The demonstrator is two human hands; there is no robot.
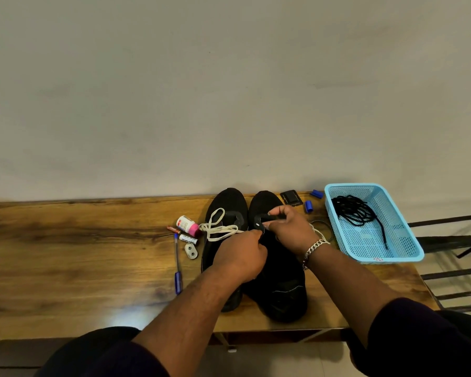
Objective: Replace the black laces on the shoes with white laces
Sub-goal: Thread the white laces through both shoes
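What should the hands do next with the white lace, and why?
Probably pull the white lace through the right shoe. The left hand pinches it at an eyelet, the right hand holds the eyelet strip, and most of it lies loose on the left shoe.

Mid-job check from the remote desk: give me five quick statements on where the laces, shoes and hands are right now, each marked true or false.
1. The black laces lie in the blue basket. True.
2. A white lace lies loose over the left shoe. True.
3. Both hands are off the shoes. False: the left hand and the right hand are both at the right shoe, the right pinching its front part.
4. The basket stands left of the shoes. False: it stands to their right.
5. A blue pen lies on the table left of the shoes. True.
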